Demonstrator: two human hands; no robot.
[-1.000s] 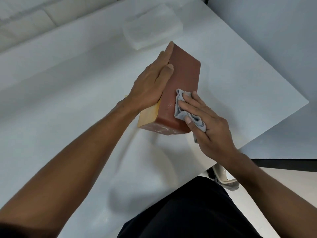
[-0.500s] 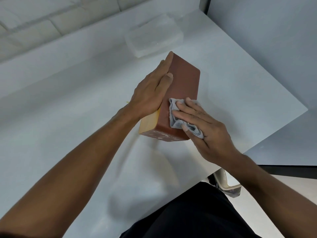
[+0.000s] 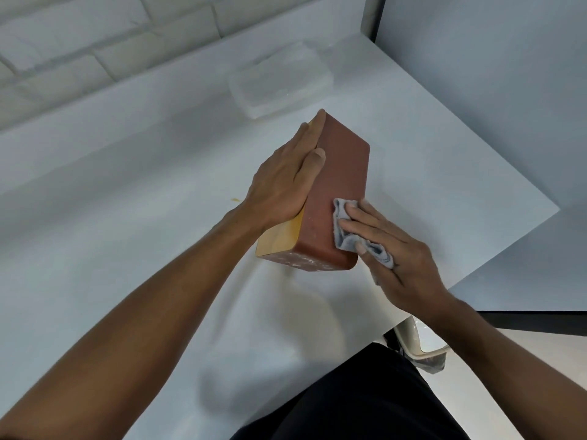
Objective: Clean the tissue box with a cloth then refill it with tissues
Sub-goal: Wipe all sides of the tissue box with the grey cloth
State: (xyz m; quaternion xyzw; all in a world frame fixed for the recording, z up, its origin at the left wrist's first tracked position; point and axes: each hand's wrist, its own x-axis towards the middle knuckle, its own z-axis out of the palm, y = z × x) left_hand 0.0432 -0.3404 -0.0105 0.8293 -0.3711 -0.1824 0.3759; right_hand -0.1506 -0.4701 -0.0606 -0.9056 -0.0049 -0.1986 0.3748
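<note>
A reddish-brown tissue box (image 3: 341, 182) with a pale wooden face stands on its long edge on the white table (image 3: 127, 233). My left hand (image 3: 286, 182) lies flat against the wooden side and steadies the box. My right hand (image 3: 394, 249) presses a crumpled grey cloth (image 3: 346, 230) against the brown side near the box's near end. A wrapped pack of white tissues (image 3: 279, 79) lies beyond the box, toward the wall.
A white brick wall (image 3: 111, 42) runs behind the table. The table's right edge (image 3: 508, 242) falls away close to my right hand. A chair part (image 3: 419, 347) shows below that edge, beside my dark-clothed lap.
My right hand has slid the cloth along the brown side, toward its right edge. The camera has tilted up a little, showing more wall. My left hand keeps its hold.
</note>
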